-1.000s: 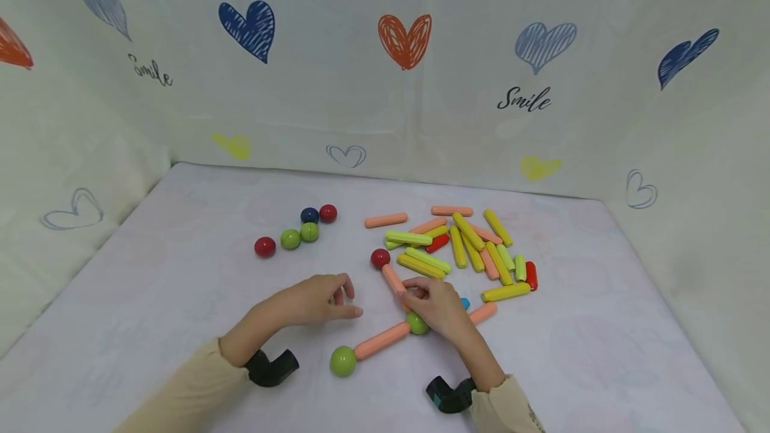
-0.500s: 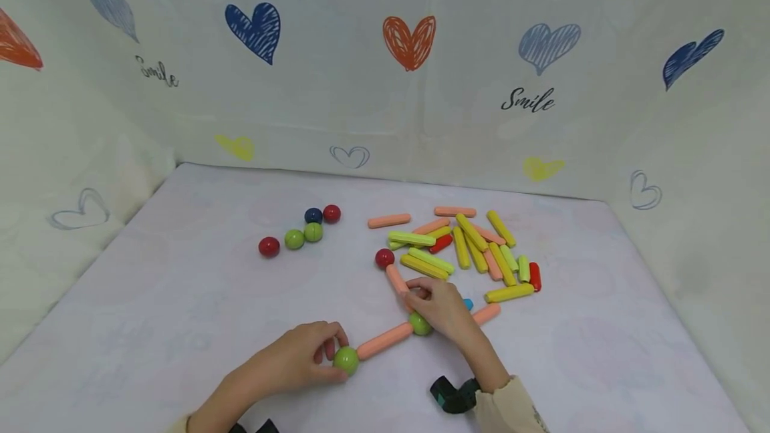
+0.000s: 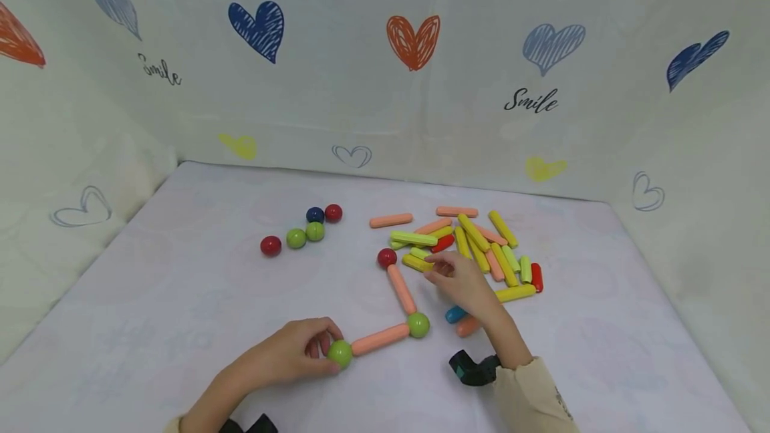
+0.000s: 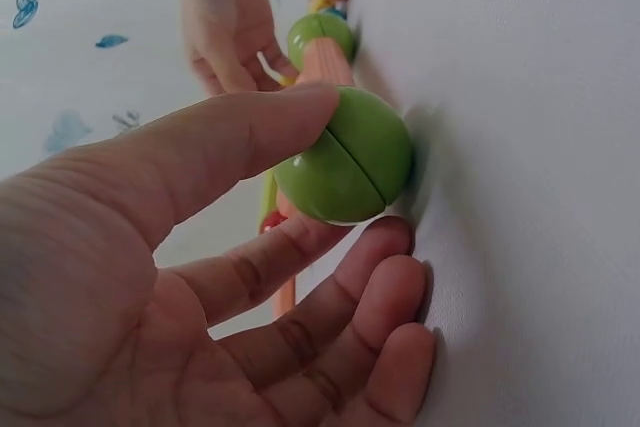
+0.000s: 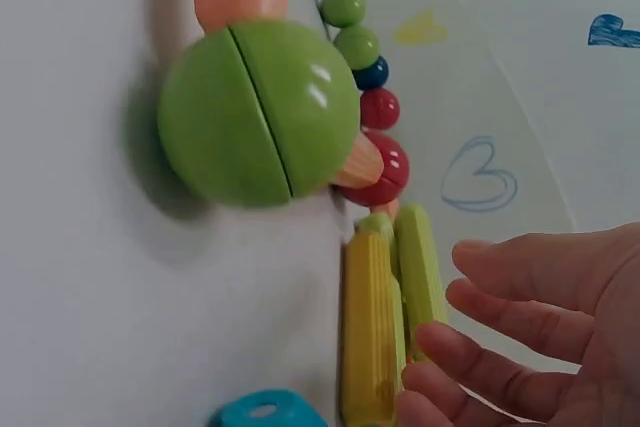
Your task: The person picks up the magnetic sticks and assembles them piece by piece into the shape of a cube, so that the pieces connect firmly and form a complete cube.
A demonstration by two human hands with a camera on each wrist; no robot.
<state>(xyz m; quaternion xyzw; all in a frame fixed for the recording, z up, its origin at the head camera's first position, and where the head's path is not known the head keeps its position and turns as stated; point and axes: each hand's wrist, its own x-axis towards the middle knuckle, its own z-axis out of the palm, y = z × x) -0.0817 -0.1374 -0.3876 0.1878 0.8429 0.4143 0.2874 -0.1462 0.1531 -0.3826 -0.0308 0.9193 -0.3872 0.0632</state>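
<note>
My left hand [image 3: 291,353] pinches a green ball [image 3: 340,354] between thumb and fingers; the left wrist view shows the thumb across this ball [image 4: 355,162]. A peach stick [image 3: 380,339] runs from it to a second green ball [image 3: 418,325]. From there another peach stick [image 3: 402,289] leads toward a red ball [image 3: 387,258]. My right hand [image 3: 466,282] holds nothing and hovers beside yellow and lime sticks, fingers loosely bent. Near its wrist lie a blue piece [image 3: 455,314] and a peach stick [image 3: 468,326], both partly hidden by that arm.
Several yellow, lime, peach and red sticks [image 3: 504,266] lie in a loose heap at the back right. Red, green and dark blue balls [image 3: 315,231] stand at the back left. A heart-printed cloth [image 3: 337,85] hangs behind the table [image 3: 180,286].
My left hand has come down to the near green ball and taken hold of it. My right hand has let go of the upper peach stick and moved right, toward the heap.
</note>
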